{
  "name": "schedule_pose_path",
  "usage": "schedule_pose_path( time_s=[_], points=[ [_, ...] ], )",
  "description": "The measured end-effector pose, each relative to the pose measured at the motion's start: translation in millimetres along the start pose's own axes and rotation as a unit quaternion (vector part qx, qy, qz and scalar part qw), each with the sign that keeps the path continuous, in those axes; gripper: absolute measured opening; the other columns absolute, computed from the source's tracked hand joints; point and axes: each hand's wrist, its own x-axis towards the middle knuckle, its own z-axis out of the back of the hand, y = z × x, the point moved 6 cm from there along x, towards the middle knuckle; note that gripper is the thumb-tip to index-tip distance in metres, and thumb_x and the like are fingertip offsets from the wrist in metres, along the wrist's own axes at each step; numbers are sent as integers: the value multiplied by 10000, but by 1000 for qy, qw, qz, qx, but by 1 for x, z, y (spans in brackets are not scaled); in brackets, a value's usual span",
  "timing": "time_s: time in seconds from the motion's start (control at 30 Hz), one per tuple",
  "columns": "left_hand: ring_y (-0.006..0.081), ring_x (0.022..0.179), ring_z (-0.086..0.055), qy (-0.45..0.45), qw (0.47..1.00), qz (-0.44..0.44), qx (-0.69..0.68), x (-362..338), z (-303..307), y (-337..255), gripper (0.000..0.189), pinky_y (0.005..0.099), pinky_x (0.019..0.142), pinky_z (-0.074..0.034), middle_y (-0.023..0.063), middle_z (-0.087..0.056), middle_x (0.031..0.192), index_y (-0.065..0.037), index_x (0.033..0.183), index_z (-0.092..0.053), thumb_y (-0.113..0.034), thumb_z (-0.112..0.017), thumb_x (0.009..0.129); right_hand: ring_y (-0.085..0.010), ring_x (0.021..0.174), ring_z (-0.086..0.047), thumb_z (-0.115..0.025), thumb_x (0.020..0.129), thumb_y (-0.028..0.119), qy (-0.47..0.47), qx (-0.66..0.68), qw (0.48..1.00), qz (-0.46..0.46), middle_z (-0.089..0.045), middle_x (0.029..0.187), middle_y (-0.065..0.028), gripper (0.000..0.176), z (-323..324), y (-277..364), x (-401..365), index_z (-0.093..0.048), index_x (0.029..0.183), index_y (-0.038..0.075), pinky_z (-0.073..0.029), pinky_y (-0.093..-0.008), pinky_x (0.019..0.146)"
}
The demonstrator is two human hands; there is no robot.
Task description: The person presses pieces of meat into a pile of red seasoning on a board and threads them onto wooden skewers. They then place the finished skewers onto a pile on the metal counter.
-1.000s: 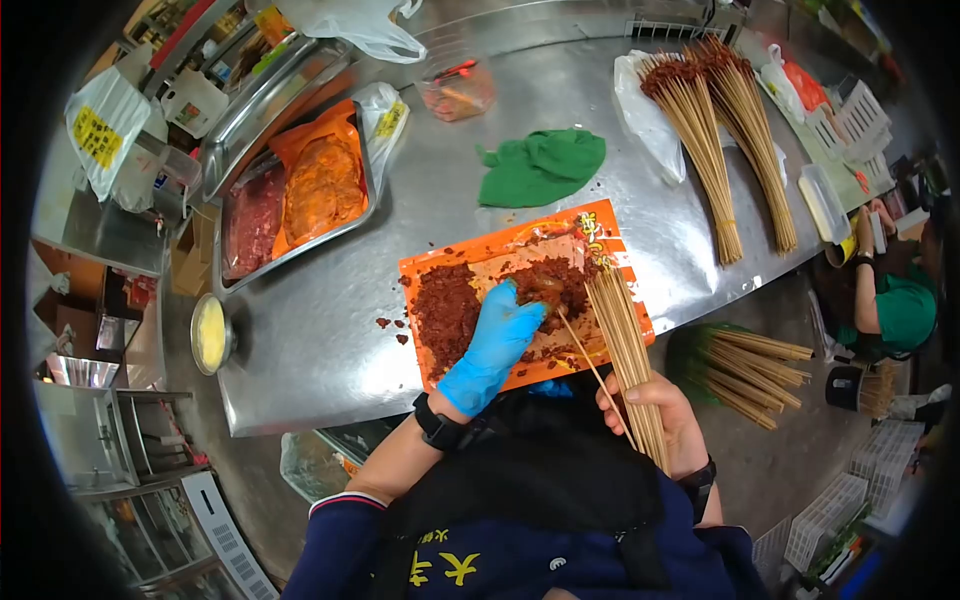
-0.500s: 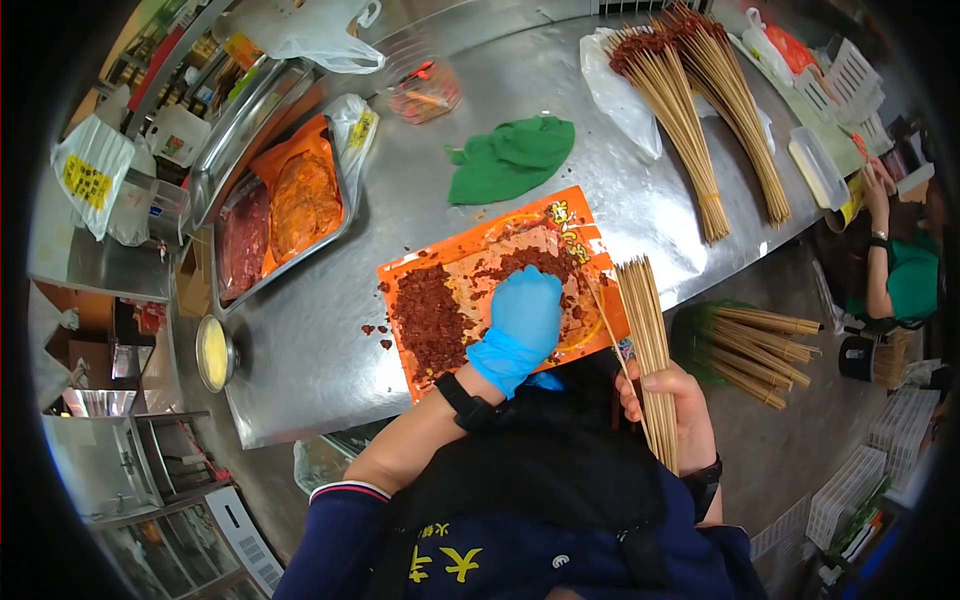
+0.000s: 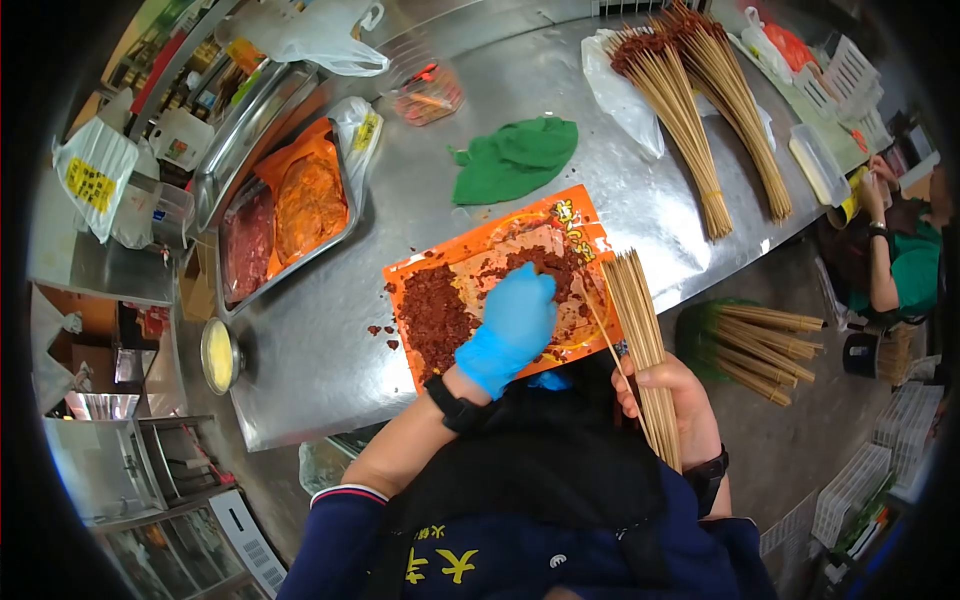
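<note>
My left hand [image 3: 515, 325], in a blue glove, is over an orange printed bag [image 3: 425, 268] laid flat on the steel table. Its fingers are curled down into red-brown seasoned meat pieces [image 3: 432, 318] spread on the bag; whatever they pinch is hidden beneath them. Bare and closed, my right hand [image 3: 685, 400] grips a thick bundle of wooden skewers [image 3: 637, 310] at the table's front edge. One single skewer [image 3: 611, 345] stands apart from that bundle, slanting toward the meat from my right fingers.
A green cloth [image 3: 515, 160] lies behind the bag. Loaded skewer bundles [image 3: 690, 150] rest at back right. A metal tray [image 3: 352, 205] holds bagged meat on the left, near a bowl [image 3: 238, 360]. More skewers [image 3: 760, 345] stand below right. Another person's arm [image 3: 880, 250] is at far right.
My left hand has shifted slightly left and tilted over the meat. The skewer bundle in my right hand leans a little further left. The view has moved slightly.
</note>
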Motion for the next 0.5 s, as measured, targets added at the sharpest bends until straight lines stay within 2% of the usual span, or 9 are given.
schedule_pose_path(
  time_s=[0.23, 0.37, 0.43, 0.47, 0.5],
  points=[
    [341, 746, -566, -3, 997, -27, 74, 17, -20, -14, 106, 427, 641, -470, 173, -551, 777, -21, 758, -563, -61, -610, 671, -168, 606, -567, -595, 657, 121, 0, -8, 1000, 14, -572, 763, -117, 255, 2, 2, -7, -539, 881, 12, -489, -276, 529],
    [335, 728, -569, 9, 996, -11, 89, 9, -17, -8, 69, 419, 624, -474, 174, -550, 754, -19, 738, -556, -32, -569, 671, -173, 607, -568, -604, 656, 123, 0, -15, 1000, 12, -573, 768, -120, 271, 1, 1, -8, -537, 894, 10, -488, -276, 529],
    [259, 696, -596, -12, 1000, 7, 3, 2, -4, 8, 111, 366, 591, -481, 133, -597, 775, -7, 804, -586, -23, -535, 707, -176, 613, -576, -602, 663, 113, 11, -24, 1000, -6, -576, 768, -123, 277, -1, -2, -5, -538, 910, 5, -493, -278, 535],
    [259, 696, -596, -11, 1000, 8, 8, 0, 3, 15, 111, 366, 591, -481, 133, -597, 775, -7, 804, -586, -23, -535, 707, -176, 613, -576, -602, 663, 113, 15, -22, 1000, -7, -576, 768, -123, 277, -4, -1, -2, -538, 910, 5, -493, -278, 535],
    [215, 688, -600, 27, 965, 123, -230, -5, 8, 31, 152, 334, 585, -479, 109, -613, 809, 2, 863, -591, -27, -521, 731, -177, 616, -580, -601, 666, 106, 23, -28, 999, -10, -578, 770, -123, 276, -8, -1, -1, -538, 915, 4, -496, -280, 540]
  ],
)
